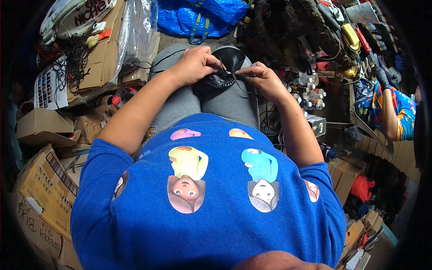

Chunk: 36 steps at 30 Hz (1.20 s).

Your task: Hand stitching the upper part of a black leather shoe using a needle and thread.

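Note:
On my lap, over grey trousers (pixel 173 101), rests a shiny black shoe upper (pixel 228 57) with a gathered, ridged edge. My left hand (pixel 198 64) is closed in a pinch at its left side. Opposite it, my right hand (pixel 263 80) pinches at the right edge, its thumb and forefinger close to the left fingertips. A small pale glint shows between the fingertips; whether it is a needle or another part I cannot make out. From my left hand a black thread (pixel 168 57) trails leftward, and another thin dark strand hangs below the right fingers.
Beyond my knees lies a blue plastic bag (pixel 202 18). Cardboard (pixel 101 56) and a cardboard box (pixel 45 126) crowd the left. Several small bottles (pixel 312 95) stand to the right, with a metal-like can (pixel 316 125) nearer. Another person's arm (pixel 389 112) shows at the far right.

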{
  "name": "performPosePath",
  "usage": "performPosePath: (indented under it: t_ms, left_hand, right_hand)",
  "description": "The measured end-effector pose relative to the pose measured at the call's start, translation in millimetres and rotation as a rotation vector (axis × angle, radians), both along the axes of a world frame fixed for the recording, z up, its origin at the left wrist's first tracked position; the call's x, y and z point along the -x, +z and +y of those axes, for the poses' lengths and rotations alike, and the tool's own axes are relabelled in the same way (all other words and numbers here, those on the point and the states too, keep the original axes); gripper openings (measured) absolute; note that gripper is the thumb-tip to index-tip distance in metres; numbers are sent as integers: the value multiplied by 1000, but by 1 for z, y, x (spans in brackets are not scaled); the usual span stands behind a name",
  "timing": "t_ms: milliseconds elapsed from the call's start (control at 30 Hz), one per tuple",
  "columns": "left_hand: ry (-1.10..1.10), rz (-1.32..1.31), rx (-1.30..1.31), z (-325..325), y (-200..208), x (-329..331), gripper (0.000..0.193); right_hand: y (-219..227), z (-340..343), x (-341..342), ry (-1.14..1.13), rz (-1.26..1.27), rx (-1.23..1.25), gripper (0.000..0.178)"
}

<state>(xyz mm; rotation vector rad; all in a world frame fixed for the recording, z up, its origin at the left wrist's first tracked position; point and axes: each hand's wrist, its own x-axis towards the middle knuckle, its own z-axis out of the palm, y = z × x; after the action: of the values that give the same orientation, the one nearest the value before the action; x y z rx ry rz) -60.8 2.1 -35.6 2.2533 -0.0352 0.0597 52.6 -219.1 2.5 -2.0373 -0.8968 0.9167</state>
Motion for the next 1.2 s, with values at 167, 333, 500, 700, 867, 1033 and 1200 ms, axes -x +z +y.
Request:
performPosePath:
  t_ms: [167,333,500,700,867,1033,1200]
  left_hand:
    - [-150,74,328,3,-7,-11,23]
    - [-253,144,366,7,-2,-21,22]
    - [-241,265,458,8,6,-18,18]
    - [-219,247,466,-1,3,-19,21]
    - [-120,51,-67,-9,31,-4,18]
    - [0,237,356,-8,1,-5,20]
    - [32,350,522,-16,-12,-15,18]
  right_hand:
    - [-16,-5,-9,25,207,-76,28]
    - [-23,-6,-13,38,286,-112,28]
    - [-20,-7,-10,73,139,-88,31]
    - [-13,-5,-5,13,212,-85,28]
    - [-1,-9,6,-11,129,-19,29]
    - [-8,-3,14,-211,418,-73,30]
    - [-23,3,14,-296,441,-219,19]
